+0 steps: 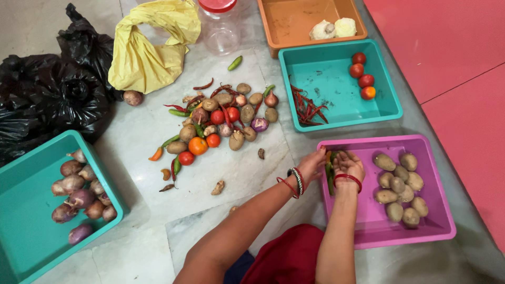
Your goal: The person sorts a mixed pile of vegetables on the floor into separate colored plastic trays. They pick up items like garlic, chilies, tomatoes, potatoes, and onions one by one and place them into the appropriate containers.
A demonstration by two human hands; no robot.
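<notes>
Both my hands are over the left edge of a pink tub [431, 158] that holds several potatoes [400, 186]. My left hand [312, 164] and my right hand [348, 164] are cupped together around green chillies [330, 173], which show between the palms. A loose heap of potatoes, tomatoes, onions and red and green chillies [221, 118] lies on the marble floor beyond my hands.
A teal tub [336, 110] holds red chillies and tomatoes. An orange tub [294, 26] holds pale pieces. A teal tub [31, 231] at left holds onions. Black bags [58, 89], a yellow bag [152, 47] and a clear jar [220, 23] stand behind.
</notes>
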